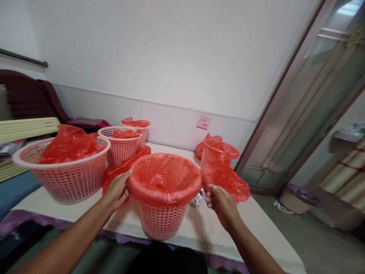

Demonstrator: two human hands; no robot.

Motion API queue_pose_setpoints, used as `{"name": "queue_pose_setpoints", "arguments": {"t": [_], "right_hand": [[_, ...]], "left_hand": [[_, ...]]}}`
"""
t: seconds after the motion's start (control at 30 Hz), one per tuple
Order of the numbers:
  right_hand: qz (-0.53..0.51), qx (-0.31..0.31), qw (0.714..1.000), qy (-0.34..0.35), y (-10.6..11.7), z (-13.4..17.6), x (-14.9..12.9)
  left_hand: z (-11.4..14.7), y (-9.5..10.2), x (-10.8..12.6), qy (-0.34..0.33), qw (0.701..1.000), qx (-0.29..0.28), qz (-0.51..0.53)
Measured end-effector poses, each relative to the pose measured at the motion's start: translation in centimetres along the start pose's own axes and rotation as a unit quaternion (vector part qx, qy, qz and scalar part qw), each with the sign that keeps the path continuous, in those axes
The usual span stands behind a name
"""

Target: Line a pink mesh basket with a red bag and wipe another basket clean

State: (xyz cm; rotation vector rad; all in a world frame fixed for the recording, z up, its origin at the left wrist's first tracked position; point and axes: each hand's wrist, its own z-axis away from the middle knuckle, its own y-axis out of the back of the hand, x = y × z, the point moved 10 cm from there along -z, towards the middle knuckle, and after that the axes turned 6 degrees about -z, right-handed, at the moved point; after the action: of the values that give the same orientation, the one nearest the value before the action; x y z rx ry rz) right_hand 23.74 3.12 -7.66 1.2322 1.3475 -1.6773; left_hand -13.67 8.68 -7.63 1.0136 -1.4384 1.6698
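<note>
A pink perforated plastic basket [164, 220] stands upright on the table right in front of me. Its inside is lined with a red plastic bag [168, 196] whose edge is folded down over the rim. At the left of that rim, my left hand [117, 190] is closed with the thumb on the bag-covered edge. On the other side, my right hand [221, 205] has curled fingers, thumb and forefinger against red plastic [225, 179] that spreads out beside the basket. Whether this plastic belongs to the same liner cannot be made out.
A wide pink basket [76, 182] with red plastic inside stands at left, smaller baskets [122, 150] behind it. Another lined basket [208, 156] is at the back right. A pink note [203, 122] is on the wall; a bin [298, 199] stands on the floor at right.
</note>
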Motion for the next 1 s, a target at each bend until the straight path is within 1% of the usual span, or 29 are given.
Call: {"name": "queue_pose_setpoints", "arguments": {"t": [0.1, 0.23, 0.33, 0.43, 0.5, 0.53, 0.6, 0.67, 0.7, 0.73, 0.77, 0.87, 0.9, 0.93, 1.0], "right_hand": [[-0.041, -0.021, 0.998, -0.042, -1.0, 1.0, 0.8], [-0.135, -0.050, 0.984, -0.102, -2.7, 1.7, 1.8], [-0.165, -0.051, 0.980, -0.100, -3.1, 1.5, 2.2], [-0.151, -0.053, 0.984, -0.085, -3.1, 1.2, 3.0], [-0.125, -0.050, 0.988, -0.080, -2.6, 0.9, 3.7], [-0.109, -0.039, 0.991, -0.072, -2.0, 0.7, 3.8], [-0.072, 0.003, 0.997, -0.034, -0.2, 0.2, 3.2], [-0.032, 0.054, 0.998, 0.030, 1.6, -0.1, 1.5], [-0.012, 0.068, 0.996, 0.060, 2.1, -0.1, 0.6], [0.009, 0.068, 0.994, 0.083, 2.1, -0.2, -0.2], [0.029, 0.054, 0.993, 0.096, 1.8, -0.2, -0.7], [0.089, -0.012, 0.991, 0.101, 0.3, -0.1, -0.9], [0.109, -0.023, 0.988, 0.105, 0.2, 0.0, -0.9], [0.129, -0.020, 0.985, 0.114, 0.4, 0.1, -1.1], [0.162, 0.017, 0.977, 0.140, 1.7, 0.4, -2.0]], "left_hand": [[0.7, -0.2, -0.2, -0.017, 0.999, 0.031, 0.022], [2.7, -0.7, -1.1, -0.014, 0.999, 0.045, 0.019], [4.2, -0.4, -1.8, -0.005, 0.998, 0.059, 0.004], [5.2, 0.2, -2.2, -0.004, 0.997, 0.077, -0.005], [5.7, 0.3, -2.5, -0.002, 0.996, 0.085, -0.010], [5.9, 0.2, -2.7, 0.000, 0.996, 0.088, -0.012], [6.4, 0.0, -3.1, 0.004, 0.996, 0.091, -0.014], [6.9, -0.5, -3.5, 0.009, 0.996, 0.083, -0.016], [7.1, -0.8, -3.7, 0.012, 0.997, 0.078, -0.017], [7.3, -0.9, -4.0, 0.015, 0.997, 0.076, -0.018], [7.5, -0.9, -4.2, 0.018, 0.997, 0.079, -0.018], [8.1, -0.4, -4.7, 0.020, 0.995, 0.098, -0.020], [8.2, -0.4, -4.8, 0.019, 0.995, 0.097, -0.022], [8.4, -0.6, -4.9, 0.016, 0.995, 0.092, -0.023], [8.7, -1.3, -5.0, 0.003, 0.997, 0.072, -0.024]]}}
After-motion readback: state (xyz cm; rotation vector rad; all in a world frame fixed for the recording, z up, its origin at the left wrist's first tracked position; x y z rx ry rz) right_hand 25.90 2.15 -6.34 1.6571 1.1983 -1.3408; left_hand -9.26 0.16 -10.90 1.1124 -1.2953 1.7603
